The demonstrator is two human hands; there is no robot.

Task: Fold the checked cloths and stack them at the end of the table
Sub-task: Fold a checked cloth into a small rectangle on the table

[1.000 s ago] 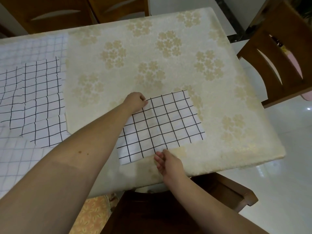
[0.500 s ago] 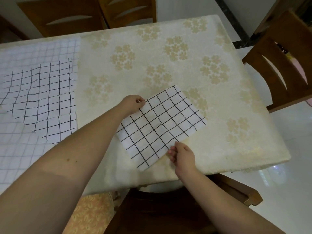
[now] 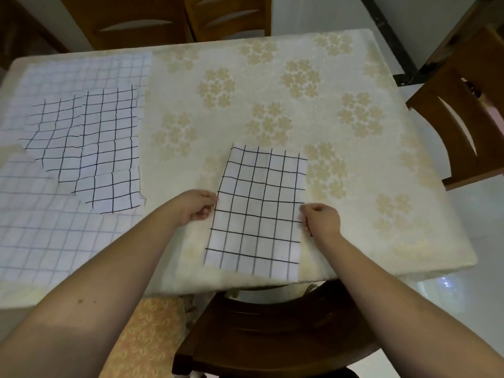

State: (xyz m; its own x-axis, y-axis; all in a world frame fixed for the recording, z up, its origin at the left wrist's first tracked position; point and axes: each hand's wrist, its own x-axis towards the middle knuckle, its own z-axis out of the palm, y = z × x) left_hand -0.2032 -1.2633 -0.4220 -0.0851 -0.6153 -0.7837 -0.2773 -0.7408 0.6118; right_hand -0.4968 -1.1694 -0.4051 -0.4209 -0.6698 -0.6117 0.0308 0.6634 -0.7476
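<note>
1. We have the folded checked cloth [image 3: 257, 211] lying flat near the front edge of the table [image 3: 272, 85], its long side running away from us
2. Our left hand [image 3: 195, 207] pinches the cloth's left edge, fingers curled tight on it
3. Our right hand [image 3: 321, 219] grips the right edge the same way
4. Off to the left, more checked cloths [image 3: 90, 148] lie spread out and overlapping
5. A wooden chair [image 3: 463, 118] stands at the table's right side
</note>
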